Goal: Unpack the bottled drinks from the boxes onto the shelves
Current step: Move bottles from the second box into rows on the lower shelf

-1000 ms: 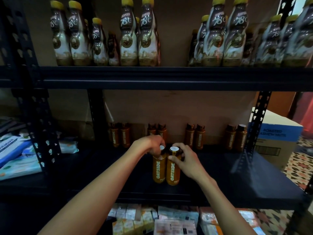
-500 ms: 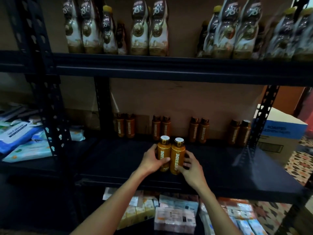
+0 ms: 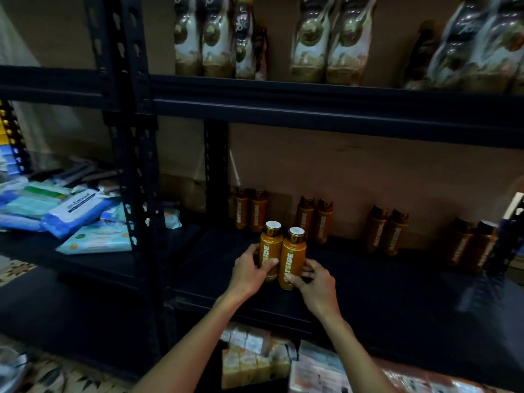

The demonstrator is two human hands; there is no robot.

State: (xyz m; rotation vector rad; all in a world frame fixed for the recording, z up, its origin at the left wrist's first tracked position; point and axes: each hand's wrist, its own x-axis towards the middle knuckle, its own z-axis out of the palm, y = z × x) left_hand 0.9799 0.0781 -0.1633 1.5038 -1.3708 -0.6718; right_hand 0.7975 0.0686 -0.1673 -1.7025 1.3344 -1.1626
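Bottles come first: two small orange ones appear to stand upright and touching on the dark middle shelf [image 3: 397,293], toward its near edge. The left hand [image 3: 249,275] wraps the left bottle [image 3: 270,252], thumb across the label. The right hand [image 3: 314,282] pinches the right bottle [image 3: 292,256] low on its body with curled fingers. Both look like stiff plastic, full and so fairly weighty for their size, with a smooth printed sleeve that may be slippery (the light is poor, so this is a guess). The surest hold seems to be round the straight middle of the body, not the gold-rimmed cap [image 3: 272,224]. Far back against the wall a row of matching bottles [image 3: 314,219] stands in pairs. The held two sit in front of the gap between the two leftmost pairs, so either pair could get knocked. Tall brown bottles [image 3: 326,43] fill the upper shelf [image 3: 312,106] above the hands. Packs of wipes [image 3: 73,211] lie well left beyond the black post [image 3: 133,165], and cartons [image 3: 255,361] sit below.
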